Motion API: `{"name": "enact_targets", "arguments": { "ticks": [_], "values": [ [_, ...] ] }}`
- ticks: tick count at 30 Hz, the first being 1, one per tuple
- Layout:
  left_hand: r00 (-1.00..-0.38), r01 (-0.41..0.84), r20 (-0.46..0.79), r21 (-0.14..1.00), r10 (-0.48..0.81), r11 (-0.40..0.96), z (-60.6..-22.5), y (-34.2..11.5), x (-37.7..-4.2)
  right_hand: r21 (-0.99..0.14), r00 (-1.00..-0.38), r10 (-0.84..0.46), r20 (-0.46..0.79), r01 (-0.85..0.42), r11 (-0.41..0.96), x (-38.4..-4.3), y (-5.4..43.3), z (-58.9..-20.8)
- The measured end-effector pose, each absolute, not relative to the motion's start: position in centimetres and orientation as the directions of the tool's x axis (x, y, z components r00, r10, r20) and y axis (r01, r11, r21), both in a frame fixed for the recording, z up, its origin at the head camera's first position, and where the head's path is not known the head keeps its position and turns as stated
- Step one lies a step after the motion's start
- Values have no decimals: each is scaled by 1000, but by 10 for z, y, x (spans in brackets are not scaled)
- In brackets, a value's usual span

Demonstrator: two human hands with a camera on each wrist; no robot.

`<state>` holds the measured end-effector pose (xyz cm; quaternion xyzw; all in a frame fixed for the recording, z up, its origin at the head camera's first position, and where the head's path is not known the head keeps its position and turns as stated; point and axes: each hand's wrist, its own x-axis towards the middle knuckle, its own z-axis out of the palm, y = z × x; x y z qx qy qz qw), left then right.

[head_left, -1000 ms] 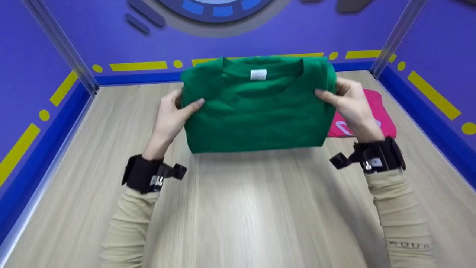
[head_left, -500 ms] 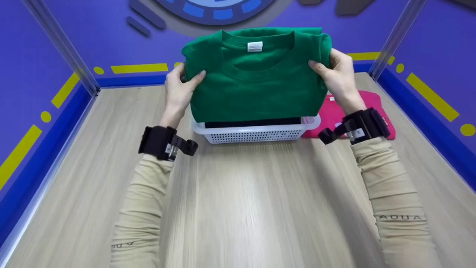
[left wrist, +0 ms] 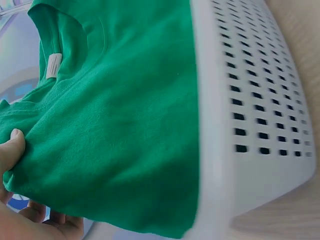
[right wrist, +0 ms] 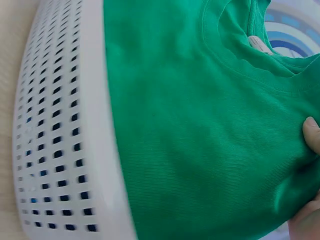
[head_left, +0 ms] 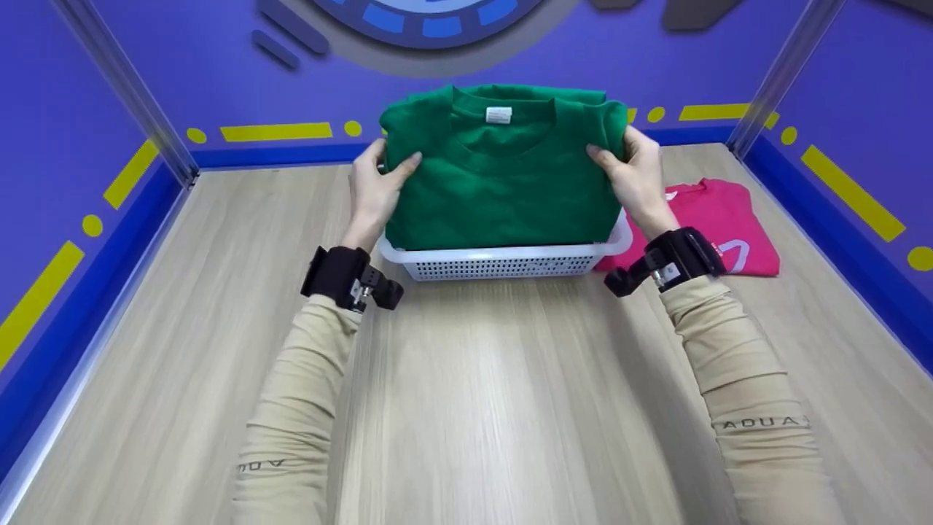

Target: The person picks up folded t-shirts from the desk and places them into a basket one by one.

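Observation:
A folded green T-shirt [head_left: 503, 189] is held tilted over a white perforated basket [head_left: 503, 264], its lower edge just behind the basket's front rim. My left hand [head_left: 373, 188] pinches the shirt's left side, thumb in front and fingers behind. On the opposite side my right hand [head_left: 638, 175] grips it in the same way. In the left wrist view the thumb [left wrist: 12, 149] presses on the green cloth. The right wrist view shows the other thumb [right wrist: 313, 134] on the fabric near the collar. The shirt hides the basket's inside.
A folded pink T-shirt [head_left: 729, 226] lies on the wooden table [head_left: 466, 408] to the right, close beside the basket. Blue-purple panels [head_left: 240, 80] with yellow marks enclose the back and both sides.
Both hands carried the green shirt up and away, uncovering the basket's front, then lowered it so its bottom edge sits behind the front rim. The hands came closer together.

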<state>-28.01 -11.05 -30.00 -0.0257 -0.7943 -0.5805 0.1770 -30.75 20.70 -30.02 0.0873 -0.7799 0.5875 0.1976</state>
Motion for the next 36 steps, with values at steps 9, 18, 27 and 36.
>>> {"name": "enact_targets", "arguments": {
  "ticks": [9, 18, 27, 36],
  "values": [
    [-952, 210, 271, 915, -140, 344, -323, -104, -282, -884, -935, 85, 344, -292, 364, -311, 212, -324],
    [-971, 160, 209, 932, -120, 326, -340, -104, -283, -897, -955, 70, 288, -243, 369, -308, 211, -342],
    [-976, 132, 185, 923, -116, 362, -347, -101, -285, -889, -954, 91, 286, -229, 396, -314, 209, -354],
    [-968, 69, 163, 904, -192, 422, -350, -94, -294, -876, -976, 6, 219, -193, 442, -325, 207, -354]
  ]
}}
